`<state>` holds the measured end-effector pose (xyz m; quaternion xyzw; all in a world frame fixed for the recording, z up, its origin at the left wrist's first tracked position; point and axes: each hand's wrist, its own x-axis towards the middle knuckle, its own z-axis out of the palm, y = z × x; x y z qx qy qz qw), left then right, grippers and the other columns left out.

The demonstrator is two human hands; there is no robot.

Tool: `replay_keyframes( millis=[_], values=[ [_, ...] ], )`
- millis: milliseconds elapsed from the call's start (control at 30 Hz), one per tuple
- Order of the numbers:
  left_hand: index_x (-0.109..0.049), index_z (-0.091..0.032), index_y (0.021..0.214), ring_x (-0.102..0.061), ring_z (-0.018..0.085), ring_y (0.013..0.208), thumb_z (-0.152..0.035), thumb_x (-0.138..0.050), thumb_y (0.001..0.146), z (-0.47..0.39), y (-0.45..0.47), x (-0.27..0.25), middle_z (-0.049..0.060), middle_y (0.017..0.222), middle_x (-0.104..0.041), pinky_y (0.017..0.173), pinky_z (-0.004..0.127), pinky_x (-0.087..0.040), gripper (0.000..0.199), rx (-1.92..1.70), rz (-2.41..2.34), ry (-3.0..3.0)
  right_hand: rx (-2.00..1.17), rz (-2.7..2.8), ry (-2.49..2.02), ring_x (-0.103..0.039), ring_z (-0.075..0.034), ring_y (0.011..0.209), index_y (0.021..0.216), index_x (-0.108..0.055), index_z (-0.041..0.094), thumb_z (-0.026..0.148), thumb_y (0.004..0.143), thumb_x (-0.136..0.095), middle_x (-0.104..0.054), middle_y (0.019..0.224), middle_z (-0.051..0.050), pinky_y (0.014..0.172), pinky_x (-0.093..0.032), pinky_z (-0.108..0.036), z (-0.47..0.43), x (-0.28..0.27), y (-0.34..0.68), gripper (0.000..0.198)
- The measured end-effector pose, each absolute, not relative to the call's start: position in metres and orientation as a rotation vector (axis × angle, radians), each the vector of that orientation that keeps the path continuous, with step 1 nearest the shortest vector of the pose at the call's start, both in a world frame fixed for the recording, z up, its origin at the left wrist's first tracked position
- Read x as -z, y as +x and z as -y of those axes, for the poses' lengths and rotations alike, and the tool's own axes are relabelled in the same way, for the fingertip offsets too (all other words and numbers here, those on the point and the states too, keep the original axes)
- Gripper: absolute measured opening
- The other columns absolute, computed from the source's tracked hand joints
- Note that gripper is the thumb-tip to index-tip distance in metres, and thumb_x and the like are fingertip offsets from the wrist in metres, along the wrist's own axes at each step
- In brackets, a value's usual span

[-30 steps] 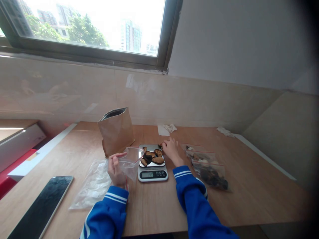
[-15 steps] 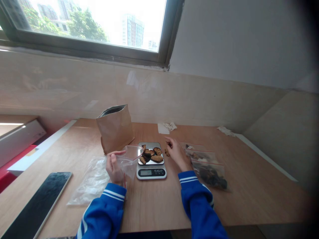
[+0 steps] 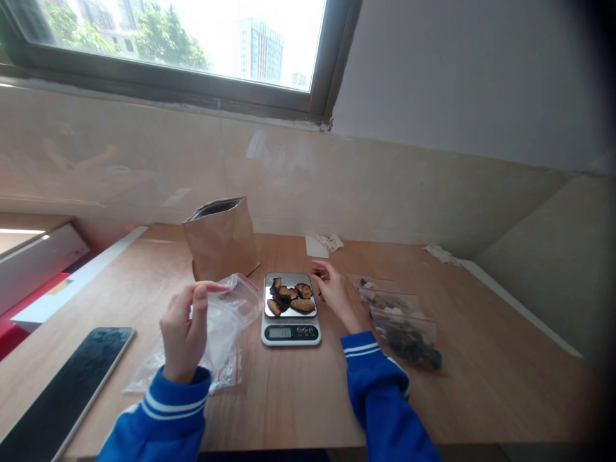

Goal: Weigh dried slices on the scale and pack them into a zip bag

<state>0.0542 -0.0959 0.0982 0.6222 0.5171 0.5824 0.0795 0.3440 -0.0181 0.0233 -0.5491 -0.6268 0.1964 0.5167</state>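
The left hand (image 3: 185,330) grips a clear zip bag (image 3: 228,317) between thumb and fingers, the bag's red-edged mouth tilted toward the digital scale (image 3: 291,333) and just beside it. The scale sits on the wooden surface (image 3: 283,404), and several dried brown slices (image 3: 302,305) with dark edges lie on its metal plate; its display is too small to read. The right hand (image 3: 337,298) is just beside the plate's right edge, fingers bent; whether it pinches a small dark piece, I cannot tell. Under and beside the left hand lie more clear bags (image 3: 144,372), flat on the surface. A brown paper bag (image 3: 221,240) stands upright with its top open, behind the clear zip bag. To the right of the right hand are filled zip bags (image 3: 409,343), overlapping, with dark pieces in the nearest one. A phone (image 3: 70,391) lies face up at the left, its screen dark. Behind the scale, a white paper (image 3: 316,248) and a crumpled tissue (image 3: 332,242) lie near the wall.
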Motion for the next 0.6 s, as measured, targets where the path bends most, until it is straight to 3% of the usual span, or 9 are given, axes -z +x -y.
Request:
replay_keyframes(
  millis=[133,267,400,467,600],
  values=[
    [-0.068,-0.026,0.090,-0.065,0.021,0.074,-0.051,-0.050,0.081,0.089,0.014,-0.090,0.002,0.083,-0.071,0.067,0.029,-0.049,0.032,-1.158,-1.562,2.154,-0.462,1.545,-1.329,-0.062,-0.020,0.095,0.106,-0.062,0.019,0.019,0.078,-0.049,-0.067,0.106,-0.008,0.085,-0.048,-0.034,0.026,-0.032,0.345,0.031],
    [-0.068,-0.027,0.096,-0.066,0.028,0.088,-0.058,-0.060,0.070,0.084,-0.002,-0.065,0.006,0.095,-0.072,0.077,0.036,-0.051,0.041,-0.983,-1.547,2.196,-0.373,1.617,-1.399,-0.061,-0.020,0.096,0.099,-0.065,0.018,0.015,0.077,-0.045,-0.067,0.102,-0.008,0.087,-0.047,-0.035,0.036,-0.033,0.353,0.030],
    [-0.058,-0.026,0.118,-0.057,0.028,0.112,-0.056,-0.046,0.081,0.087,-0.002,-0.079,0.007,0.118,-0.063,0.097,0.043,-0.043,0.049,-1.088,-1.529,2.133,-0.310,1.618,-1.480,-0.061,-0.021,0.094,0.107,-0.061,0.017,0.015,0.077,-0.044,-0.066,0.100,-0.009,0.086,-0.047,-0.037,0.043,-0.013,0.377,0.035],
    [-0.051,-0.023,0.125,-0.048,0.030,0.122,-0.056,-0.048,0.081,0.083,-0.006,-0.092,0.009,0.127,-0.055,0.105,0.048,-0.035,0.055,-1.293,-1.579,2.097,-0.290,1.552,-1.525,-0.061,-0.021,0.091,0.118,-0.055,0.016,0.017,0.078,-0.045,-0.066,0.098,-0.010,0.085,-0.048,-0.039,0.048,0.003,0.391,0.041],
    [-0.024,-0.014,0.143,-0.028,0.033,0.135,-0.055,-0.071,0.062,0.055,-0.022,-0.090,0.017,0.146,-0.026,0.113,0.049,-0.020,0.102,-1.777,-1.794,1.927,-0.259,1.449,-1.597,-0.062,-0.022,0.088,0.123,-0.050,0.015,0.018,0.078,-0.045,-0.066,0.094,-0.010,0.083,-0.049,-0.041,0.062,0.026,0.411,0.045]
  ],
)
